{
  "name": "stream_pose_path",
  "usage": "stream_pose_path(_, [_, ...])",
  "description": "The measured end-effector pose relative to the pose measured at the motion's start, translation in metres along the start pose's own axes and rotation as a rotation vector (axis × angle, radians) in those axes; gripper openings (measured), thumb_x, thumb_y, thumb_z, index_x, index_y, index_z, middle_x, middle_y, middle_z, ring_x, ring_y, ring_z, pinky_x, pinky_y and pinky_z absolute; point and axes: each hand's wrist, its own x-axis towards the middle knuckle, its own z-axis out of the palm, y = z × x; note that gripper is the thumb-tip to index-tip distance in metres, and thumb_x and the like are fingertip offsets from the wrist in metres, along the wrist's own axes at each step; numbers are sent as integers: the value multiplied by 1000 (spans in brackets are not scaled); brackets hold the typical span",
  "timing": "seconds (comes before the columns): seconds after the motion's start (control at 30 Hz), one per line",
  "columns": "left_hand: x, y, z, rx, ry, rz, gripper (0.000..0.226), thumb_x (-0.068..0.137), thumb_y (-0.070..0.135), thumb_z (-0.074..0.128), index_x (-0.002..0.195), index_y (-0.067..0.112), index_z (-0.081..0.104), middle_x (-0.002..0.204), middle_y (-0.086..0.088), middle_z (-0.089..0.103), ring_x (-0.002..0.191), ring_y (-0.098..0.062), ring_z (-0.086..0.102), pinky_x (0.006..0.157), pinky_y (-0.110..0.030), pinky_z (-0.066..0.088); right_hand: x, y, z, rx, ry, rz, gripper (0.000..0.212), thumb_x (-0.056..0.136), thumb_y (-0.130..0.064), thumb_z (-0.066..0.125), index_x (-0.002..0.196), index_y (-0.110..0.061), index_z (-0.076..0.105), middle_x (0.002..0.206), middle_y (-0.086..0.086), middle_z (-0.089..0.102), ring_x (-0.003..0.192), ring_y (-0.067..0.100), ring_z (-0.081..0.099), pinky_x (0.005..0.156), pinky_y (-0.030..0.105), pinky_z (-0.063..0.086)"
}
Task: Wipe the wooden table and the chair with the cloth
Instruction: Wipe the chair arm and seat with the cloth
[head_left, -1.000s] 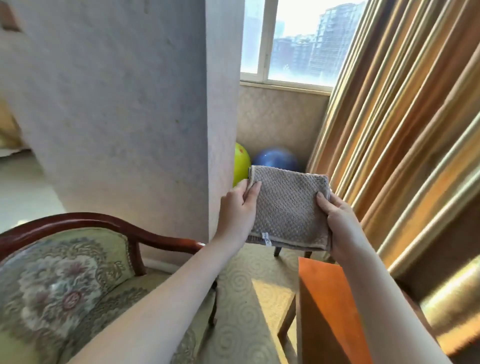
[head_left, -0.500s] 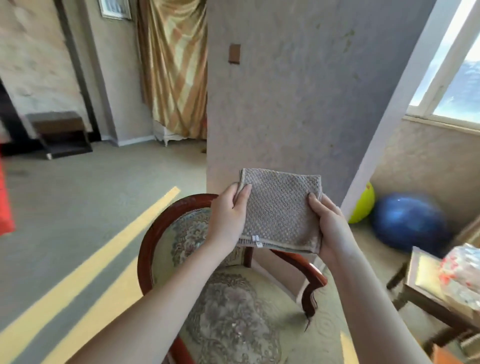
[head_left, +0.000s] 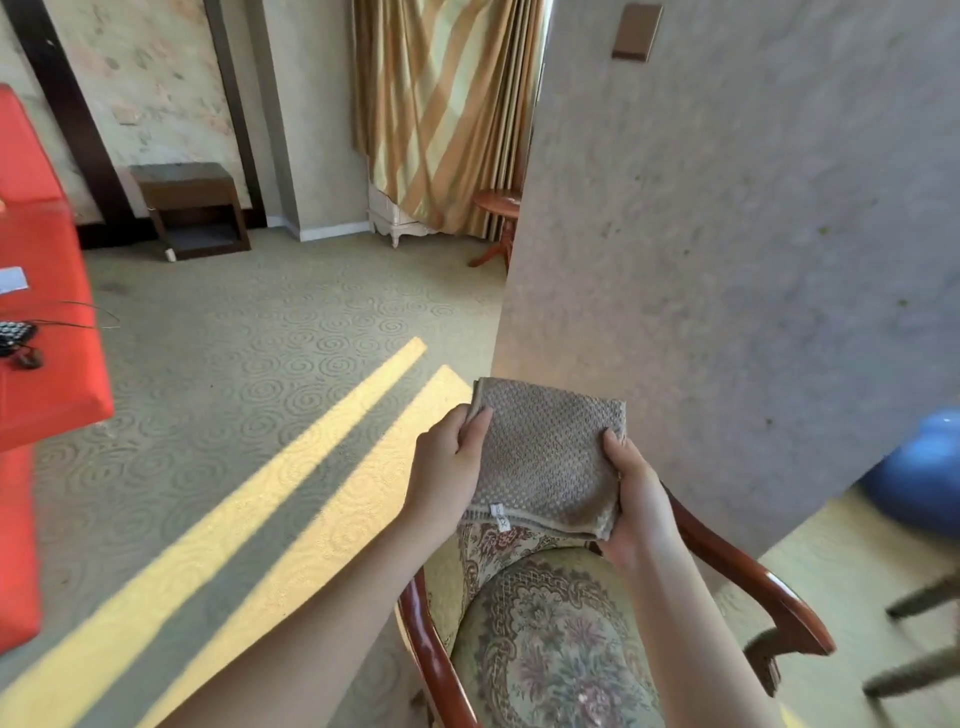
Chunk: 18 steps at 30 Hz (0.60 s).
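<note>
The cloth (head_left: 545, 462), a folded grey waffle-weave square, was held up at chest level over the chair (head_left: 550, 639). The left hand (head_left: 447, 473) was closed on its left edge, thumb in front; the right hand (head_left: 636, 499) was closed on its right edge and lower corner. The fabric looked light, soft and limp, unlikely to slip or break; gripping the folded edges probably kept the layers together, and a flat palm on top would suit wiping. The chair had a floral padded seat and glossy wooden arms (head_left: 748, 571), the parts most likely to want wiping. A grey pillar (head_left: 727, 260) stood close behind the chair. A blue ball (head_left: 924, 478) lay right. A red surface (head_left: 47, 312) stood far left. No wooden table could be told for certain.
</note>
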Motion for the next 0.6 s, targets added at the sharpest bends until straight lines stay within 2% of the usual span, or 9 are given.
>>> stream_pose_path(0.07, [12, -21, -1, 3, -32, -20, 32, 98, 32, 43, 77, 8, 50, 48, 9, 27, 38, -7, 23, 42, -20, 20, 17, 11, 3, 4, 61, -14, 29, 97, -25, 47, 122, -16, 59, 123, 14, 64, 108, 35, 63, 85, 54, 53])
stream_pose_path(0.17, [27, -54, -2, 63, -82, -81, 22, 98, 34, 41, 100, 22, 60, 46, 7, 38, 36, -7, 28, 39, -20, 23, 38, 24, 1, -22, 169, -58, 26, 97, -26, 48, 119, -21, 62, 123, 12, 65, 110, 37, 61, 92, 63, 47])
stream_pose_path(0.23, [36, -78, -2, 161, -124, -130, 25, 97, 38, 40, 113, 27, 56, 69, 3, 62, 45, -11, 47, 45, -28, 41, 52, 31, 0, -76, 267, -124, 22, 98, -27, 49, 111, -24, 66, 117, 9, 66, 107, 35, 62, 92, 61, 48])
stream_pose_path(0.27, [40, -93, -1, 221, -142, -154, 30, 97, 40, 40, 121, 27, 52, 91, 1, 67, 63, -13, 59, 58, -32, 51, 58, 36, 1, -133, 322, -184, 21, 98, -27, 48, 108, -25, 67, 112, 7, 67, 104, 33, 62, 91, 58, 50])
stream_pose_path(0.33, [45, -124, 1, 355, -178, -182, 50, 95, 43, 42, 141, 25, 34, 130, 0, 53, 108, -14, 57, 92, -34, 48, 73, 50, 5, -285, 396, -346, 21, 99, -25, 47, 103, -27, 67, 99, 1, 67, 95, 30, 62, 89, 50, 51])
stream_pose_path(0.4, [51, -154, 3, 506, -216, -195, 68, 93, 48, 42, 150, 22, 13, 149, -1, 32, 135, -19, 35, 111, -38, 32, 89, 68, 9, -471, 389, -498, 23, 100, -20, 45, 114, -21, 64, 98, 0, 65, 91, 22, 58, 84, 40, 48])
stream_pose_path(0.47, [55, -181, 6, 651, -245, -197, 78, 92, 54, 38, 151, 20, 0, 158, -4, 16, 143, -23, 20, 116, -42, 24, 110, 90, 12, -637, 341, -585, 31, 100, -16, 45, 127, -18, 57, 102, 1, 68, 89, 18, 60, 80, 27, 49])
stream_pose_path(0.53, [57, -205, 13, 743, -263, -188, 82, 91, 58, 33, 151, 17, -5, 160, -6, 8, 147, -25, 12, 118, -43, 21, 134, 117, 14, -767, 242, -635, 40, 99, -15, 44, 134, -35, 48, 100, -1, 69, 73, 9, 57, 68, 18, 46])
stream_pose_path(0.6, [58, -227, 22, 788, -260, -174, 81, 92, 57, 32, 151, 15, -3, 161, -7, 7, 148, -25, 10, 119, -43, 20, 160, 146, 19, -914, 87, -677, 47, 100, -16, 41, 139, -42, 40, 103, 16, 64, 68, -6, 51, 66, 15, 43])
